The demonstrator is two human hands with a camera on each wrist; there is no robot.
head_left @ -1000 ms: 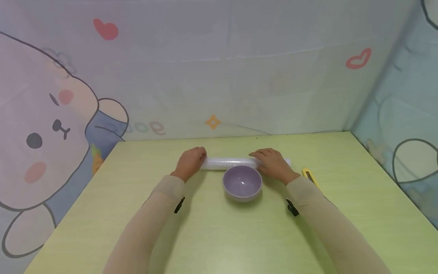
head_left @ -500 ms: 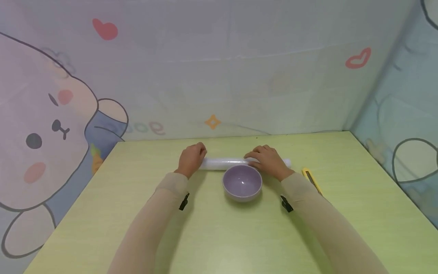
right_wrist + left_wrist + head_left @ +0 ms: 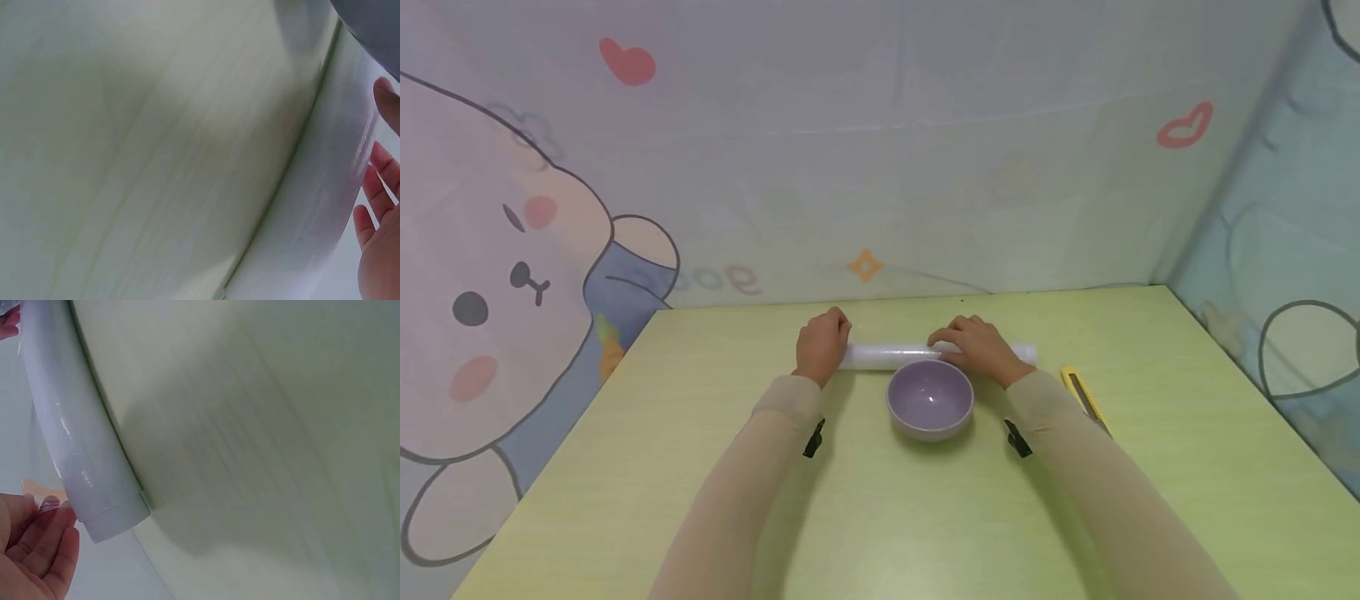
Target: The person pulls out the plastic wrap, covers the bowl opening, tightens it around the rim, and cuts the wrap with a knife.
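A roll of plastic wrap [image 3: 883, 357] lies crosswise behind a purple bowl [image 3: 929, 400]. My left hand [image 3: 822, 346] is at the roll's left end. In the left wrist view, its thumb and fingers pinch the clear edge of the wrap beside the white core end [image 3: 119, 519]. My right hand [image 3: 976, 346] rests over the right half of the roll, behind the bowl's right rim. In the right wrist view, its thumb stands apart from the fingers [image 3: 377, 187], which are loosely bent at the roll's surface. Part of that hand is cut off by the frame.
A yellow box cutter [image 3: 1084, 398] lies on the light wooden table [image 3: 910, 517], to the right of the right forearm. A printed cloth [image 3: 1000, 167] with cartoon pictures hangs behind the table and along its sides.
My right hand has slid left along the roll, its index finger bending down. My left hand has turned more upright at the roll's left end. The bowl and box cutter stay put.
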